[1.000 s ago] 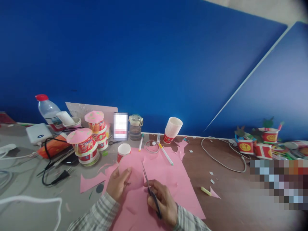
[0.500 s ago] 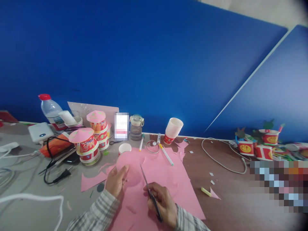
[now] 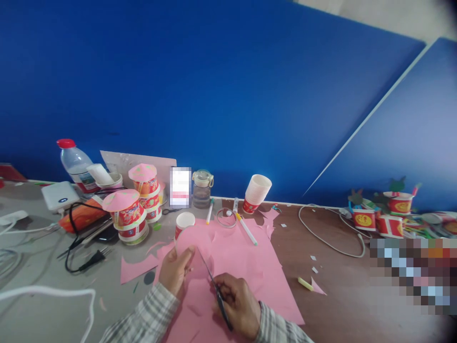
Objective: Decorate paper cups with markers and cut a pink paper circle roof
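Between the thumb and fingers of my left hand (image 3: 177, 270) is a rounded piece of pink paper (image 3: 191, 238), held up above the larger pink sheet (image 3: 246, 267). My right hand (image 3: 238, 302) grips a pair of scissors (image 3: 222, 305) by the dark handles. Their blades point up and left and lie against the round piece, close to my left fingertips. Whether the blades are parted is hard to make out. Behind the round piece stands a red and white paper cup (image 3: 184, 221), its lower part hidden.
Two towers of red cups (image 3: 123, 216) with pink cone tops stand left. Markers (image 3: 247, 228), a lidded jar (image 3: 202, 189) and stacked paper cups (image 3: 257, 190) are at the back. A black plug cable (image 3: 93, 261) lies left; pink scraps (image 3: 137, 269) and a white cable (image 3: 332, 245) flank the sheet.
The scissors have moved left, onto the round pink piece. That piece has lowered and turned in my left hand, so more of the paper cup behind shows.
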Demonstrator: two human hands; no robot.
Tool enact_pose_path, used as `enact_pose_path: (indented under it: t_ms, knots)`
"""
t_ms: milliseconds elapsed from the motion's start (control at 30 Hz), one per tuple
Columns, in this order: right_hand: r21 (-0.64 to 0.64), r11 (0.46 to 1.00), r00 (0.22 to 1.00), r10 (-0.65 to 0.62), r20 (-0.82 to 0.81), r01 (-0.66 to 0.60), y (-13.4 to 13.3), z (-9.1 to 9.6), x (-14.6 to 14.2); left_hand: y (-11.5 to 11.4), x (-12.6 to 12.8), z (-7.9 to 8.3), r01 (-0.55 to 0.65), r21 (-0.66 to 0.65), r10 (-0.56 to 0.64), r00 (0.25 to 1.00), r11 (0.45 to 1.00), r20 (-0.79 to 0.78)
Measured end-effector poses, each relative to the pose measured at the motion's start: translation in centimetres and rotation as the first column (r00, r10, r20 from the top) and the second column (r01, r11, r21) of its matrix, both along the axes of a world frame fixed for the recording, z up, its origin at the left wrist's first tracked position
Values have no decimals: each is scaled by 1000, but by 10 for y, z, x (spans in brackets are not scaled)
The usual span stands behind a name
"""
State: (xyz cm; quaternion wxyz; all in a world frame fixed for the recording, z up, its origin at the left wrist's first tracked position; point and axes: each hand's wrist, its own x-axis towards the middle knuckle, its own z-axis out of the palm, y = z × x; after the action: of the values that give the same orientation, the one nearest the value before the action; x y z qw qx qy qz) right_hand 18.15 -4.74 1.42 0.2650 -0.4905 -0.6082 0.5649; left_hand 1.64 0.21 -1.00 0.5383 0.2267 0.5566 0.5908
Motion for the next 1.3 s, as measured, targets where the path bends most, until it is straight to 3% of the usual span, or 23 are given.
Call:
enact_pose_path:
  t_ms: [400,1300]
  knots:
    - [-13,1000,999,27,19,-27,1,-2,1,4,-4,0,-64,86,59,996,994,64]
    - [-52,999,1000,16,8,-15,1,-3,-1,0,0,6,-49,64,43,996,997,80]
